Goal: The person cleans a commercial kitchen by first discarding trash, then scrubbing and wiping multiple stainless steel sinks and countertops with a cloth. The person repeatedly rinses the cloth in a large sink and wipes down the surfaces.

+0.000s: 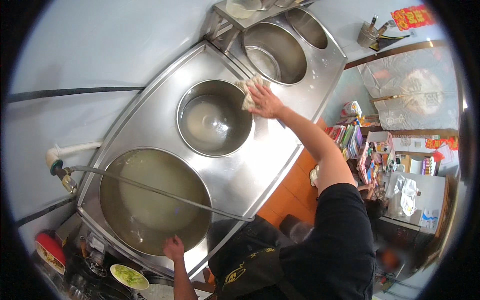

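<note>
My right hand (265, 102) presses a crumpled pale cloth (250, 88) onto the stainless steel countertop (161, 129), between two round wells. Its fingers are spread over the cloth. The middle well (215, 117) beside it holds some cloudy liquid. Near the lower rim of the large well (150, 195), full of murky liquid, is my left hand (174, 247), with its fingers loosely bent and nothing visible in them. A grey flexible hose (161, 191) crosses over that large well, from a wall tap (62, 172) to the counter's front edge.
Two more round wells (275, 54) (307, 28) lie at the counter's upper end, below a steel shelf (240, 20) with containers. A bowl of chopped greens (129, 276) and a red container (50, 251) stand at the lower left. Past the counter, a person is partly visible near a cluttered desk.
</note>
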Demonstrator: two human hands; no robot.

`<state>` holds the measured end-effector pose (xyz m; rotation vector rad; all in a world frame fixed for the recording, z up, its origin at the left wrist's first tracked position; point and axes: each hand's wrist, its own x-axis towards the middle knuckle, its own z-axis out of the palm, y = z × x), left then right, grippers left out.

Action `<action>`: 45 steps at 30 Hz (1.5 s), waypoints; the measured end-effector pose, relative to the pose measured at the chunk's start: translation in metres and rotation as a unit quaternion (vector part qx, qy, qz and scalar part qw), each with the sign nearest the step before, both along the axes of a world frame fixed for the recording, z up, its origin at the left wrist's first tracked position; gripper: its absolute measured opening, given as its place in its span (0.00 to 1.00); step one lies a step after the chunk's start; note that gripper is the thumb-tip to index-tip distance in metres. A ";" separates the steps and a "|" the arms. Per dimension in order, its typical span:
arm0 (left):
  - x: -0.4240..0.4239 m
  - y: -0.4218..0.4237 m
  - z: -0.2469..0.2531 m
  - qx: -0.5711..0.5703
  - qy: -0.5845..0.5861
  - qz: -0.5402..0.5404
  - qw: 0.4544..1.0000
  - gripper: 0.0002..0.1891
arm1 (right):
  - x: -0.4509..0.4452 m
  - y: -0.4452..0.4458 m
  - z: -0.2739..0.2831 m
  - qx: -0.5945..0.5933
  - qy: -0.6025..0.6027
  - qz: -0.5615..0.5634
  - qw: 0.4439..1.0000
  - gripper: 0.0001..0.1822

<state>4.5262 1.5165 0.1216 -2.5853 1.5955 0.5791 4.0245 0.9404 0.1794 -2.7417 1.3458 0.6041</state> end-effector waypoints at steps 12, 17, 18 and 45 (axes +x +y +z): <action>0.000 -0.004 0.009 -0.030 -0.001 0.002 1.000 0.22 | 0.146 0.300 -0.011 -0.012 -0.163 -0.306 0.938 0.40; 0.001 0.000 0.007 -0.011 -0.007 0.009 1.000 0.22 | 0.147 0.340 -0.003 0.031 -0.291 -0.020 0.956 0.20; 0.005 0.004 0.002 -0.018 -0.009 0.006 1.000 0.21 | 0.124 0.328 0.001 0.026 -0.276 0.027 0.960 0.19; 0.003 0.014 -0.004 -0.147 -0.007 0.037 0.988 0.20 | 0.068 0.383 0.015 0.046 -0.045 -0.189 0.980 0.19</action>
